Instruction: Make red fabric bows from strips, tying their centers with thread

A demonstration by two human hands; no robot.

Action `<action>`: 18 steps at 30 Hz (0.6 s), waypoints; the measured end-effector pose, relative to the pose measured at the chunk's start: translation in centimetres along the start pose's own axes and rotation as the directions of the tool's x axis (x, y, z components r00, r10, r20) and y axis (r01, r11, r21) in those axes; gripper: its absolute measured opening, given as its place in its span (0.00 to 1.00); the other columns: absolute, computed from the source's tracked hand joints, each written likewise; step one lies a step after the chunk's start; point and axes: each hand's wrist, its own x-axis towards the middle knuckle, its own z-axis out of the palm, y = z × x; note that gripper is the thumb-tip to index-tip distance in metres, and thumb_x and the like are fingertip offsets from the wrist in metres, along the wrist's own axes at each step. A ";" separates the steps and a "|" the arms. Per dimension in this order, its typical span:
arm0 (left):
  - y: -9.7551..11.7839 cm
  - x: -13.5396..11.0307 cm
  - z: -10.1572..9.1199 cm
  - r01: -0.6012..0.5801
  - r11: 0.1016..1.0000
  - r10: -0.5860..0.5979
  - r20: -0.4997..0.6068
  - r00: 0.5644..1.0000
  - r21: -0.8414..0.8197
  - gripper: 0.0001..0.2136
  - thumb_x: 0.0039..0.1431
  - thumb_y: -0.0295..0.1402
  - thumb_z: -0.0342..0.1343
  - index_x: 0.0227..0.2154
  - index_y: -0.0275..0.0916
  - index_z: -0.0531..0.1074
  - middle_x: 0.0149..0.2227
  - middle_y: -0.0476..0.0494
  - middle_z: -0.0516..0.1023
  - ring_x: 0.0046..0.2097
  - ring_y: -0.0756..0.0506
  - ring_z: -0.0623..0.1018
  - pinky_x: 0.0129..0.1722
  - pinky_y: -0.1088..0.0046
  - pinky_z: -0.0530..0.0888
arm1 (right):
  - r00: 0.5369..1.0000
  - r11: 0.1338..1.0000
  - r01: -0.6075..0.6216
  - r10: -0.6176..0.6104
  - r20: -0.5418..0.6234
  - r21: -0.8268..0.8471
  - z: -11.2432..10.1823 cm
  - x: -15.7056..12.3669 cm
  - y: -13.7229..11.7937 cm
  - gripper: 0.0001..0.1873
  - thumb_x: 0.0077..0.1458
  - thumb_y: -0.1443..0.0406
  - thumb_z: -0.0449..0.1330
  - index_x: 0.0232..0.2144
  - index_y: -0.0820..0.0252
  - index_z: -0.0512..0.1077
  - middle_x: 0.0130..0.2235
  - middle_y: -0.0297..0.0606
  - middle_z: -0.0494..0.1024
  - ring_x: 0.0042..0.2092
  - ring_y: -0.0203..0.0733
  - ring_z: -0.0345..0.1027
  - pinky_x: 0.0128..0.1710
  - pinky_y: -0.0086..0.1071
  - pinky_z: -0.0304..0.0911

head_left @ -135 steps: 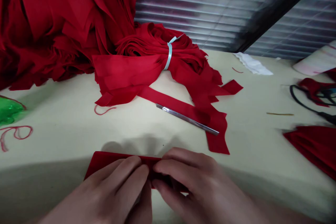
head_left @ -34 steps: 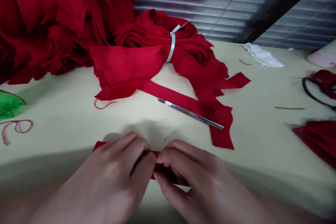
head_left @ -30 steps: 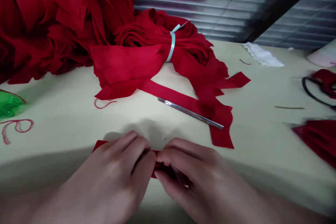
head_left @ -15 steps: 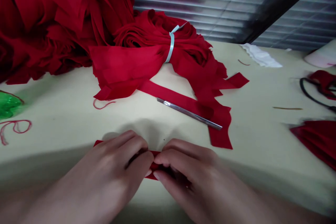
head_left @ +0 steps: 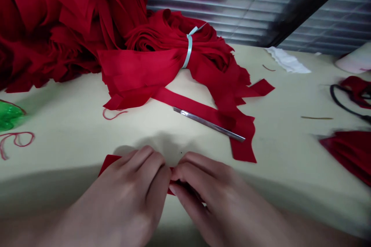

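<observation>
Both hands meet low in the middle of the head view over a strip of red fabric [head_left: 108, 162]. My left hand [head_left: 130, 189] is closed on the fabric, its knuckles up and most of the cloth hidden below it. Fingertip to fingertip with it, my right hand [head_left: 203, 189] pinches the same piece between thumb and fingers. Beyond them a slim metal bar [head_left: 208, 124] lies aslant across a loose red strip [head_left: 188, 102]. Behind that rests a bundle of red fabric strips [head_left: 162, 38], bound with a pale blue tie [head_left: 189, 48].
A tall heap of red cloth [head_left: 72, 15] fills the back left. Green plastic [head_left: 10, 115] and red thread [head_left: 21, 139] lie at the left. A white scrap [head_left: 288, 61], a black cord [head_left: 344, 104] and more red fabric [head_left: 350, 154] are at the right. Blinds [head_left: 246, 4] stand behind.
My left hand has shifted slightly right and its fingers have closed up against the right hand's. More of the fabric's left end shows. The other things stay where they were.
</observation>
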 end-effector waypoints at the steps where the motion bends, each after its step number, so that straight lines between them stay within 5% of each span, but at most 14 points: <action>1: 0.1 0.0 0.0 0.000 1.000 0.000 0.008 1.000 0.007 0.10 0.53 0.19 0.43 0.30 0.35 0.69 0.32 0.40 0.71 0.36 0.42 0.71 0.33 0.63 0.72 | 1.000 0.999 0.027 -0.027 -0.006 -0.040 0.1 -0.1 -0.1 0.10 0.58 0.71 0.51 0.26 0.62 0.67 0.28 0.37 0.67 0.29 0.36 0.62 0.27 0.29 0.61; 7: 0.4 -0.5 0.0 0.018 1.000 -0.018 -0.008 1.000 0.001 0.10 0.56 0.20 0.42 0.31 0.35 0.69 0.33 0.40 0.72 0.38 0.42 0.71 0.35 0.65 0.72 | 0.990 0.967 0.099 -0.119 -0.074 -0.235 0.6 -0.3 -0.4 0.08 0.55 0.74 0.52 0.25 0.63 0.67 0.26 0.37 0.66 0.24 0.36 0.59 0.21 0.30 0.57; 13: 0.0 -0.9 -0.3 0.020 0.997 -0.024 -0.047 0.999 -0.070 0.11 0.60 0.25 0.42 0.28 0.38 0.68 0.35 0.41 0.72 0.39 0.42 0.72 0.36 0.65 0.72 | 0.987 0.927 0.148 -0.158 -0.003 -0.346 1.0 -0.4 -0.4 0.04 0.50 0.75 0.58 0.28 0.63 0.68 0.27 0.37 0.67 0.27 0.40 0.62 0.24 0.34 0.59; 18: -0.3 -0.6 -0.5 0.050 0.994 -0.052 -0.023 0.998 -0.092 0.13 0.58 0.21 0.41 0.31 0.37 0.70 0.32 0.41 0.71 0.35 0.42 0.71 0.31 0.66 0.70 | 0.998 0.982 0.063 -0.062 0.011 -0.179 0.4 -0.3 -0.1 0.05 0.54 0.73 0.55 0.29 0.63 0.70 0.29 0.37 0.69 0.29 0.39 0.64 0.27 0.33 0.61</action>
